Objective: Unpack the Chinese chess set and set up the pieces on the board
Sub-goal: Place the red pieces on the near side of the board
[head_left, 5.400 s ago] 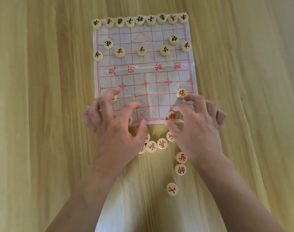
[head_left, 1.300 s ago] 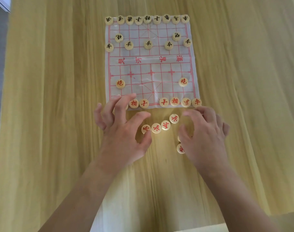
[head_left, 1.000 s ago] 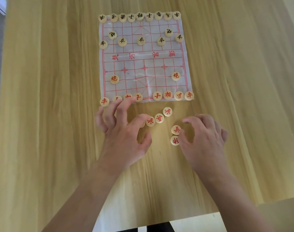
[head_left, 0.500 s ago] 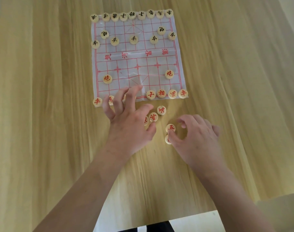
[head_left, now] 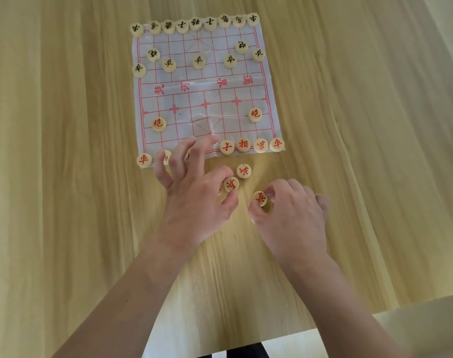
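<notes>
A pale wood-grain tabletop (head_left: pixel 65 177) carries the paper board (head_left: pixel 204 104) at 12 o'clock. The right hand (head_left: pixel 290 215) pinches a red piece (head_left: pixel 259 198); the left hand (head_left: pixel 194 200), fingers spread, grips another piece (head_left: pixel 231 183).

Light wooden table (head_left: pixel 65 177), chess board sheet (head_left: pixel 207 99), loose red pieces (head_left: pixel 244 171) beside it
</notes>
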